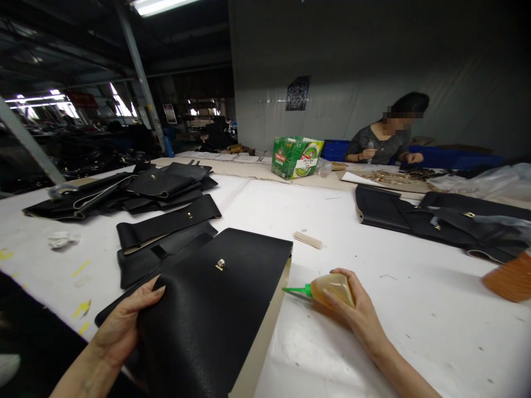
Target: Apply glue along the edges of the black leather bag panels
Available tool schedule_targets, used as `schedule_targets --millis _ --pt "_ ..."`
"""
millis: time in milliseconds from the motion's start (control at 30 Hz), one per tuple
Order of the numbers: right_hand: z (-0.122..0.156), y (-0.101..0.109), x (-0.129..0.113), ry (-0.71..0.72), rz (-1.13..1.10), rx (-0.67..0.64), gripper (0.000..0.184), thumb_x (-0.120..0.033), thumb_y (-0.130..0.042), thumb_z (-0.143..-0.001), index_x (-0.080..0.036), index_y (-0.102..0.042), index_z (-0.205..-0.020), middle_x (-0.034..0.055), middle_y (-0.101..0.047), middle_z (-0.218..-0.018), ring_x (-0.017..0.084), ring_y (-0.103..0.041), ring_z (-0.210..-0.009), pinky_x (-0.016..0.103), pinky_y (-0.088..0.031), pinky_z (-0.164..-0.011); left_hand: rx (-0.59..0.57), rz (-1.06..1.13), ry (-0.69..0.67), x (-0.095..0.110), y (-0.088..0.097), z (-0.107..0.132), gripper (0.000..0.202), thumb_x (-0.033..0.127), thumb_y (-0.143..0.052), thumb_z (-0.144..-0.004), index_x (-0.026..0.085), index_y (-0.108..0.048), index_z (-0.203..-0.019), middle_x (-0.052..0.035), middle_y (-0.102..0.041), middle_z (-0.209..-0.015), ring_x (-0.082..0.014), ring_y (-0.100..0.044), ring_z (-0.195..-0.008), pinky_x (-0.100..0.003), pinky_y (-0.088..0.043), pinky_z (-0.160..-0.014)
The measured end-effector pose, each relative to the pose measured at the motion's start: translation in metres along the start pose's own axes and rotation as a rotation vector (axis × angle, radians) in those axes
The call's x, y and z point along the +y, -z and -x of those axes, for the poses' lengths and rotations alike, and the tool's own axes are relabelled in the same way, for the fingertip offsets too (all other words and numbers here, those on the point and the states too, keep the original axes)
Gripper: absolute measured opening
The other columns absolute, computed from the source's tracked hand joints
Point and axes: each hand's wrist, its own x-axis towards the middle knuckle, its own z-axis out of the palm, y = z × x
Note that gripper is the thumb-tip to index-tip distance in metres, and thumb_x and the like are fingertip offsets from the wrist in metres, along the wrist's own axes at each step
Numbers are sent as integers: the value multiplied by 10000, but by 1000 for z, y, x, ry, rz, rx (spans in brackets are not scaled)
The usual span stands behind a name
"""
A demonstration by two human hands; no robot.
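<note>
A black leather bag panel [215, 309] with a small gold clasp [220, 265] lies on the white table [373, 309] in front of me. My left hand [124, 323] grips its left edge, fingers curled over the leather. My right hand [352, 307] is closed round a small squeeze bottle of amber glue [332, 287]. The bottle's green nozzle [295, 289] points left at the panel's pale right edge, close to it.
Black leather pieces lie stacked at the left [136, 193] and at the right [440, 221]. A green carton [296, 157] stands at the back. A seated person [388, 138] works at the far side. An orange brush [508, 276] sits at the right, a small tan block [307, 239] mid-table.
</note>
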Motion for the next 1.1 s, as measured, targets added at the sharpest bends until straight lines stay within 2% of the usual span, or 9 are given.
schedule_targets --millis 100,267,467,700,800,900,1000,1100 --pt "2 0 3 -6 27 52 469 -541 -665 -807 -258 -466 -1123 23 -574 -1001 246 -585 -838 310 -473 -708 -1 -4 6 -1 2 2 451 20 -731 -613 187 -731 -1031 -78 -772 -877 -301 -721 -798 -324 -606 -640" --pt "14 -2 -2 -34 -7 -34 449 -542 -645 -817 -267 -458 -1118 12 -584 -970 240 -591 -808 305 -480 -693 20 -10 -22 -1 3 1 476 18 -726 -613 188 -724 -1057 -85 -771 -892 -307 -720 -806 -323 -608 -631" --pt "6 -1 -2 -34 23 67 485 -560 -656 -794 -261 -457 -1120 27 -580 -997 261 -586 -835 324 -477 -699 16 10 -9 -2 4 1 501 18 -715 -621 192 -710 -1090 -80 -771 -878 -306 -720 -808 -342 -607 -669" --pt "28 -8 -9 -77 -36 -79 463 -553 -623 -820 -261 -435 -1125 27 -589 -956 256 -591 -806 325 -482 -698 31 35 -9 -5 8 2 487 11 -714 -618 194 -718 -1068 -70 -773 -867 -303 -720 -810 -314 -609 -635" --pt "20 -8 -6 -69 -27 -2 486 -559 -641 -802 -256 -439 -1124 32 -588 -965 266 -593 -821 330 -488 -697 63 43 -16 -6 7 2 495 3 -704 -614 200 -719 -1068 -61 -774 -841 -300 -721 -806 -302 -609 -618" --pt "18 -10 -6 -66 -11 69 500 -563 -649 -789 -253 -447 -1125 37 -589 -978 273 -593 -833 332 -490 -695 45 49 -13 -6 8 0 467 15 -711 -620 205 -727 -1046 -66 -774 -868 -304 -720 -811 -320 -611 -630" --pt "35 -18 -14 -74 -36 -42 481 -553 -651 -778 -258 -454 -1104 24 -608 -932 257 -605 -776 318 -489 -672 37 59 -20 -6 10 0 461 19 -715 -620 209 -727 -1040 -68 -772 -896 -308 -718 -821 -332 -612 -644" --pt "51 -23 -24 -118 -94 -91 483 -577 -624 -772 -265 -452 -1098 2 -614 -835 241 -597 -684 307 -472 -612 47 73 -28 -7 12 0 467 17 -704 -625 204 -724 -1052 -71 -771 -907 -311 -716 -830 -342 -612 -659"
